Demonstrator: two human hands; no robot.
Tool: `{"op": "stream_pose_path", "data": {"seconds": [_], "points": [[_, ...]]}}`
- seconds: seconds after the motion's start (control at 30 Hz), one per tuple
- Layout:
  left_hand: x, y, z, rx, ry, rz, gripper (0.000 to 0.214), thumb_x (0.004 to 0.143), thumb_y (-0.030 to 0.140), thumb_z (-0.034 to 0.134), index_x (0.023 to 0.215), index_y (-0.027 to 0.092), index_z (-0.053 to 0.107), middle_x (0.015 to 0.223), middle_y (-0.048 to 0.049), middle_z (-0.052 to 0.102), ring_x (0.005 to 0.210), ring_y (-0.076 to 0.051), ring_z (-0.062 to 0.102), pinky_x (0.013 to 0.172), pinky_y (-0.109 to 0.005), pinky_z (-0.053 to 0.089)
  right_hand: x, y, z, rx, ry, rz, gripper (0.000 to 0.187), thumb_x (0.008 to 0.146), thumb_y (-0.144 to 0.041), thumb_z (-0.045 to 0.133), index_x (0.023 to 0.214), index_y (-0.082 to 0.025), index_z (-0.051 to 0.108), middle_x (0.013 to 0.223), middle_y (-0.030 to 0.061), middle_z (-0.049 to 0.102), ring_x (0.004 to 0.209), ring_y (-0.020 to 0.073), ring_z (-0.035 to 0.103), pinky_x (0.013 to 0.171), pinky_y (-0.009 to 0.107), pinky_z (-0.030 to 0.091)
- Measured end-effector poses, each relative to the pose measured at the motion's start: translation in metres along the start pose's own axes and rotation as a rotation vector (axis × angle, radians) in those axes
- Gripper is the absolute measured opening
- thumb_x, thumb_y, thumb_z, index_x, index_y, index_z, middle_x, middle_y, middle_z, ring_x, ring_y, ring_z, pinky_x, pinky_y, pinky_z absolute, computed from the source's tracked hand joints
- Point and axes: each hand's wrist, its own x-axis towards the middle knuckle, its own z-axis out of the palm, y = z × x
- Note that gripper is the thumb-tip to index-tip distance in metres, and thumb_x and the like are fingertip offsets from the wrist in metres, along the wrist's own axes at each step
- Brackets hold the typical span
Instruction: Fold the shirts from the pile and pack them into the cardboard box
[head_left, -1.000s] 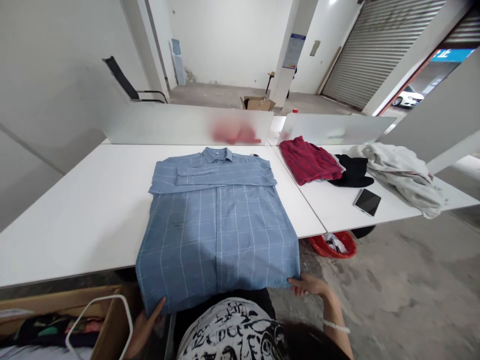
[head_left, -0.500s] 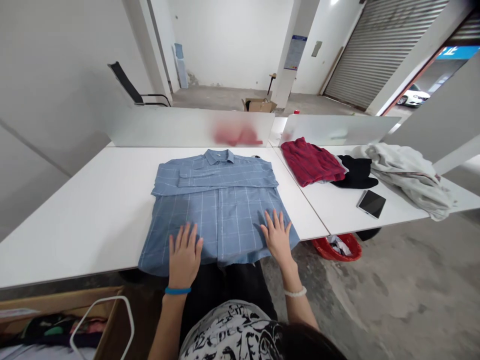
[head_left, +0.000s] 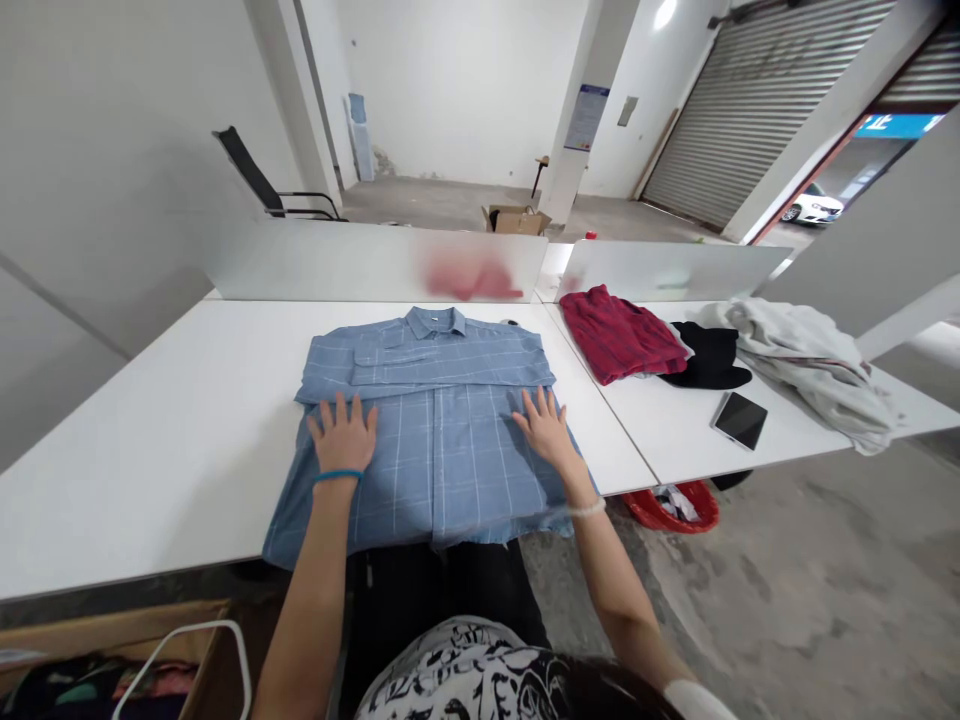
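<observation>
A blue checked shirt (head_left: 465, 470) lies front up on the white table, collar away from me and its sleeves laid across the chest. Its lower hem hangs a little over the near edge. My left hand (head_left: 343, 437) rests on the shirt's left part, just below the folded sleeves, palm down with fingers spread. On the right part, close under the sleeve fold, my right hand (head_left: 544, 428) lies flat too, fingers apart. Neither hand grips the cloth.
Red checked clothing (head_left: 622, 335), a black garment (head_left: 705, 355), a grey-white garment (head_left: 810, 365) and a dark-screened device (head_left: 740, 420) lie at the right. Frosted dividers (head_left: 315, 262) line the back. A red-lined bin (head_left: 705, 508) and a cardboard box (head_left: 214, 625) stand below.
Both hands have slid away from me over the shirt, from near the hem up toward the folded sleeves. The left hand also moved slightly left. The view has tilted up a little.
</observation>
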Motion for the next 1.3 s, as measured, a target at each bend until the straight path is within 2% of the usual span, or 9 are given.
{"op": "stream_pose_path", "data": {"seconds": [0.1, 0.2, 0.27, 0.33, 0.5, 0.7, 0.9, 1.17, 1.3], "points": [[0.057, 0.010, 0.022, -0.047, -0.010, 0.002, 0.056, 0.092, 0.037, 0.030, 0.138, 0.008, 0.044, 0.148, -0.0199, 0.031, 0.139, -0.039, 0.018, 0.109, -0.063, 0.010, 0.062, 0.008, 0.002, -0.041, 0.038, -0.002, 0.059, 0.097, -0.048, 0.020, 0.149, -0.020, 0.021, 0.155, 0.0161, 0.012, 0.141, 0.0353, 0.011, 0.107, 0.061, 0.016], [0.084, 0.008, 0.043, -0.070, -0.113, -0.046, 0.059, 0.091, 0.042, 0.031, 0.141, 0.011, 0.039, 0.151, -0.0171, 0.027, 0.139, -0.040, 0.016, 0.108, -0.063, 0.010, 0.100, 0.025, 0.012, -0.034, 0.002, 0.098, 0.059, 0.097, -0.049, 0.017, 0.149, -0.020, 0.020, 0.156, 0.0133, 0.014, 0.141, 0.0343, 0.010, 0.108, 0.060, 0.012], [0.089, 0.003, 0.053, -0.064, -0.190, -0.082, 0.062, 0.090, 0.047, 0.031, 0.142, 0.013, 0.038, 0.152, -0.0149, 0.027, 0.138, -0.040, 0.018, 0.109, -0.062, 0.011, 0.113, 0.036, 0.022, 0.010, -0.068, 0.159, 0.062, 0.097, -0.051, 0.014, 0.149, -0.020, 0.019, 0.155, 0.0118, 0.017, 0.141, 0.0335, 0.013, 0.108, 0.059, 0.013], [0.092, -0.003, 0.060, -0.040, -0.198, -0.083, 0.063, 0.090, 0.049, 0.029, 0.143, 0.015, 0.037, 0.152, -0.0128, 0.026, 0.139, -0.040, 0.018, 0.109, -0.061, 0.011, 0.120, 0.045, 0.032, 0.043, -0.107, 0.188, 0.063, 0.096, -0.052, 0.011, 0.150, -0.020, 0.018, 0.155, 0.0102, 0.018, 0.141, 0.0326, 0.014, 0.109, 0.057, 0.013], [0.113, -0.005, 0.070, -0.017, -0.203, -0.061, 0.066, 0.090, 0.051, 0.025, 0.144, 0.015, 0.034, 0.153, -0.0129, 0.024, 0.139, -0.040, 0.017, 0.109, -0.061, 0.010, 0.141, 0.049, 0.043, 0.045, -0.088, 0.205, 0.064, 0.096, -0.053, 0.011, 0.150, -0.020, 0.018, 0.156, 0.0101, 0.015, 0.142, 0.0334, 0.007, 0.108, 0.060, 0.006], [0.146, 0.002, 0.081, -0.012, -0.216, -0.064, 0.066, 0.090, 0.051, 0.024, 0.145, 0.015, 0.033, 0.154, -0.0132, 0.023, 0.139, -0.040, 0.016, 0.109, -0.061, 0.009, 0.175, 0.048, 0.045, 0.059, -0.096, 0.219, 0.063, 0.095, -0.053, 0.012, 0.149, -0.021, 0.019, 0.156, 0.0096, 0.016, 0.141, 0.0338, 0.009, 0.108, 0.060, 0.005], [0.158, 0.004, 0.086, -0.012, -0.209, -0.053, 0.066, 0.090, 0.051, 0.023, 0.145, 0.015, 0.033, 0.153, -0.0138, 0.023, 0.139, -0.040, 0.015, 0.109, -0.062, 0.009, 0.189, 0.048, 0.047, 0.073, -0.083, 0.236, 0.063, 0.095, -0.054, 0.014, 0.149, -0.022, 0.021, 0.156, 0.0078, 0.017, 0.141, 0.0344, 0.011, 0.108, 0.061, 0.006], [0.153, 0.004, 0.082, -0.007, -0.194, -0.043, 0.064, 0.091, 0.048, 0.027, 0.144, 0.014, 0.035, 0.152, -0.0146, 0.026, 0.138, -0.040, 0.019, 0.108, -0.061, 0.012, 0.183, 0.045, 0.045, 0.108, -0.052, 0.220, 0.062, 0.096, -0.052, 0.014, 0.149, -0.020, 0.023, 0.155, 0.0099, 0.019, 0.141, 0.0339, 0.011, 0.108, 0.060, 0.005], [0.154, 0.007, 0.073, -0.070, -0.205, -0.056, 0.062, 0.090, 0.045, 0.032, 0.142, 0.013, 0.038, 0.151, -0.0154, 0.028, 0.138, -0.039, 0.021, 0.108, -0.062, 0.014, 0.178, 0.044, 0.037, 0.266, 0.019, 0.217, 0.061, 0.095, -0.051, 0.026, 0.146, -0.018, 0.031, 0.154, 0.0112, 0.023, 0.141, 0.0330, 0.011, 0.109, 0.058, 0.004]]}}
